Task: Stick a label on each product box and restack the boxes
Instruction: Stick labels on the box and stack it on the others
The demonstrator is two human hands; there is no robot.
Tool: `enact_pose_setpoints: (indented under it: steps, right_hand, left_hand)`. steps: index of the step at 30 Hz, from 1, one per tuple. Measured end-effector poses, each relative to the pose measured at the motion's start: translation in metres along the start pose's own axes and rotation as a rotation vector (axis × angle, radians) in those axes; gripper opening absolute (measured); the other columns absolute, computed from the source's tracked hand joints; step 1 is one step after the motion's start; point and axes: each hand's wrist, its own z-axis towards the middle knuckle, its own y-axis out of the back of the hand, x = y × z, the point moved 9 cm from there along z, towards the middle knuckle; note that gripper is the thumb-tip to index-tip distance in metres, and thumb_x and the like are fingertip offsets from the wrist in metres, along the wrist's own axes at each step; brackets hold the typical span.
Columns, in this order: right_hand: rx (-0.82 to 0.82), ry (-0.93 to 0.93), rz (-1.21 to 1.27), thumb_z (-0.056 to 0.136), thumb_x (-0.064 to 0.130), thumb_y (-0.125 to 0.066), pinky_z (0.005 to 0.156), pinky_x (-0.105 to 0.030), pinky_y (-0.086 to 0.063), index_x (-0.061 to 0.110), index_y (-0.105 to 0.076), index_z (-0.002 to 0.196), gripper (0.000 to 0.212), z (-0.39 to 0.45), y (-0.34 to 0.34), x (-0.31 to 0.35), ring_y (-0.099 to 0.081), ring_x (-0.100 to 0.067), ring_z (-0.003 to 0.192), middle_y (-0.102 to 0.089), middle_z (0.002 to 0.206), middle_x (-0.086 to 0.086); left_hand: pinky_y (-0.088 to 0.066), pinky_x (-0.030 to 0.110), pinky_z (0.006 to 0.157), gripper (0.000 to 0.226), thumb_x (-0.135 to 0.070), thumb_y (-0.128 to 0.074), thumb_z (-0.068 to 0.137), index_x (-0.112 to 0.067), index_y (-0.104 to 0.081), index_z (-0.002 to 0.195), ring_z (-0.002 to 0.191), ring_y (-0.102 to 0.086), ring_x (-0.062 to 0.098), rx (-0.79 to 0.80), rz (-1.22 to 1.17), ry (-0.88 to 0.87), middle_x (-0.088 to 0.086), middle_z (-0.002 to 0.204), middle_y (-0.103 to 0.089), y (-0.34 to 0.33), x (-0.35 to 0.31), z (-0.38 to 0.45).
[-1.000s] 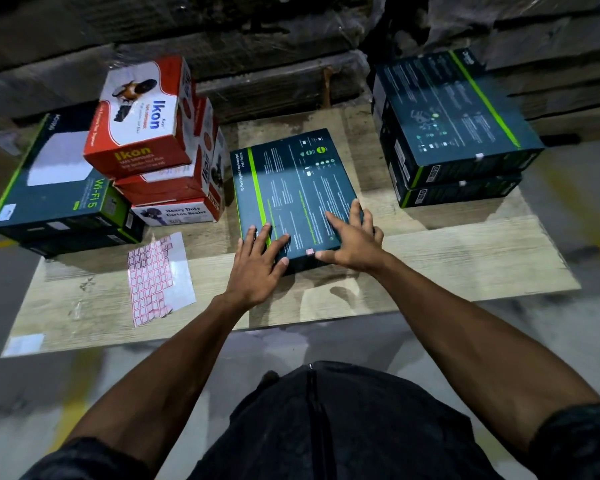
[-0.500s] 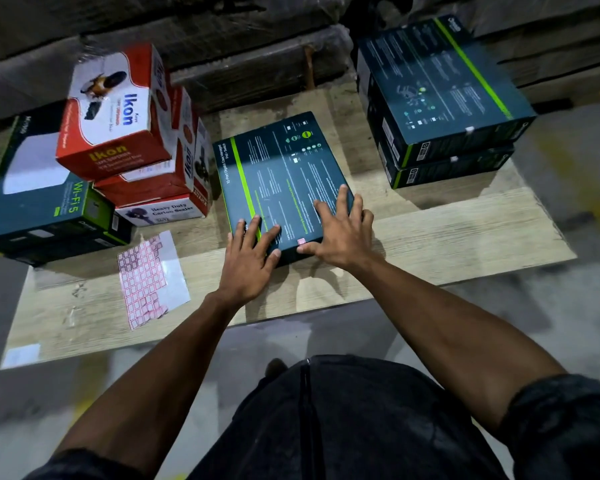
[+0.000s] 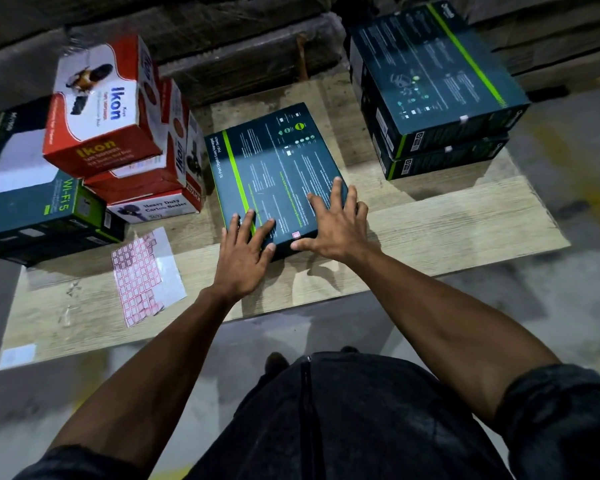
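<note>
Fingers of both hands lie spread and nearly straight on a flat dark box with a green stripe, which rests on a wooden board. Left hand covers the box's near left corner; right hand presses its near right edge, thumb along the front side. Between the two thumbs, a small pink label sits on the box top. Left of the fingers lies a sheet of pink labels, with red and white boxes stacked beyond it. Far right of the fingers, two more dark boxes sit stacked.
</note>
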Motion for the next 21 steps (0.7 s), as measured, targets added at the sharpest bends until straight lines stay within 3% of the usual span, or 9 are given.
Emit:
enact_pose_setpoints:
  steps: [12,17,21]
  right_hand:
    - [-0.074,-0.034,-0.007,0.071,0.079,-0.061,0.113,-0.055,-0.013,0.037,-0.026,0.145,0.092,0.0,0.002,0.0,0.002,-0.042,0.147,0.01,0.163,-0.014]
    - [-0.013,-0.023,0.003,0.069,0.081,-0.06,0.115,-0.053,-0.011,0.039,-0.02,0.15,0.099,-0.003,0.003,-0.001,0.005,-0.041,0.147,0.015,0.162,-0.012]
    - [0.009,-0.01,-0.019,0.068,0.084,-0.057,0.116,-0.054,-0.01,0.037,-0.013,0.153,0.107,-0.019,-0.002,-0.002,0.007,-0.042,0.147,0.019,0.161,-0.014]
  left_hand:
    - [-0.001,0.047,0.117,0.059,-0.052,-0.025,0.095,-0.032,-0.03,0.15,0.149,0.003,0.029,0.0,0.021,-0.005,0.004,0.162,-0.009,0.0,0.0,0.001]
    - [0.0,0.046,0.117,0.052,-0.048,-0.032,0.1,-0.032,-0.03,0.15,0.149,0.004,0.028,0.011,0.014,-0.003,0.005,0.162,-0.008,0.001,-0.002,0.001]
    - [-0.002,0.046,0.118,0.065,-0.06,-0.018,0.091,-0.035,-0.03,0.149,0.149,0.003,0.026,0.034,0.012,-0.017,0.003,0.162,-0.009,0.003,-0.004,-0.009]
